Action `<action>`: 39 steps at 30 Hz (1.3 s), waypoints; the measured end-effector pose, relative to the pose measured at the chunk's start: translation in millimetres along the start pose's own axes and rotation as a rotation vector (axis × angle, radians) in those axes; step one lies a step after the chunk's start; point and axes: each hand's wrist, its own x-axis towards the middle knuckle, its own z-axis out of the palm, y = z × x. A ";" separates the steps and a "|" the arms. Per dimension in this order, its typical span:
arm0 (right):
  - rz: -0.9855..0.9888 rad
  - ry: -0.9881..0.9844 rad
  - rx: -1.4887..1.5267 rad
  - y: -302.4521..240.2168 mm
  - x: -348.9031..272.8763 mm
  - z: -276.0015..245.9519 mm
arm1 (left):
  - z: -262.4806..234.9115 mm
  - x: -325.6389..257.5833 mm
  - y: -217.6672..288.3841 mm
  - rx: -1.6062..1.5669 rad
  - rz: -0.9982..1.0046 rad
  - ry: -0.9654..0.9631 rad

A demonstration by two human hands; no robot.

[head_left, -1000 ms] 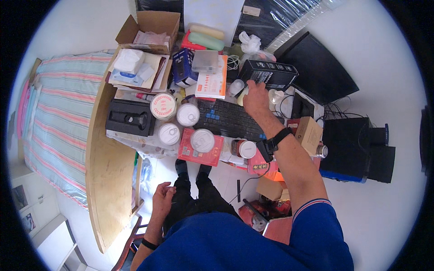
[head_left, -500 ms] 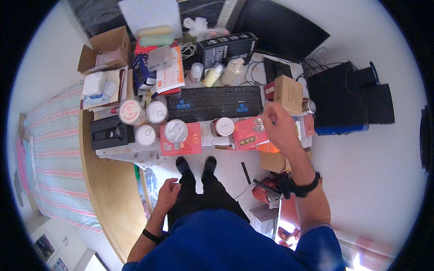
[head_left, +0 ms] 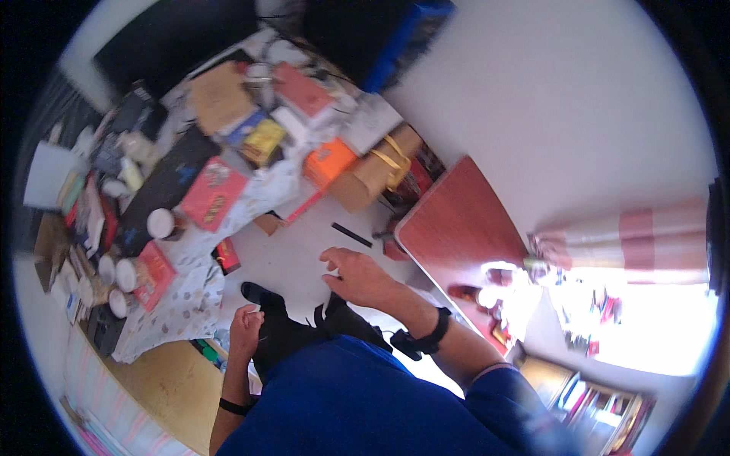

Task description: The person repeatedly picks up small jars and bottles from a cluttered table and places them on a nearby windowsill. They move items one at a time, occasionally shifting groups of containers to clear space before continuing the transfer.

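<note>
Vs 0.5 s ago view has swung right: cluttered table [head_left: 182, 319] w/ keyboard [head_left: 163, 186] now sits upper left, a red-brown board [head_left: 456, 235] shows center-right, and r. hand [head_left: 357, 275] has come off the table to hover mid-frame over the pale floor, fingers loosely spread, holding nothing. Nearest thing is a thin black stick [head_left: 351, 235], flat on floor just above r. hand, long axis running upper left to lower right; looks rigid, matte. L. hand [head_left: 246, 331], lower center-left, rests curled on dark trouser knee; can't tell if it grips anything.
</note>
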 end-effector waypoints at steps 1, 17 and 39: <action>0.039 -0.006 -0.028 20.0 -21.3 -1.9 | 25.0 -3.4 5.0 0.008 -0.019 -0.035; 0.623 0.089 0.032 219.8 -220.3 -10.8 | 232.8 22.8 95.2 0.645 -0.012 -0.527; 1.259 0.790 -0.028 440.2 -450.5 16.2 | 568.6 -3.9 128.9 0.814 0.427 -0.992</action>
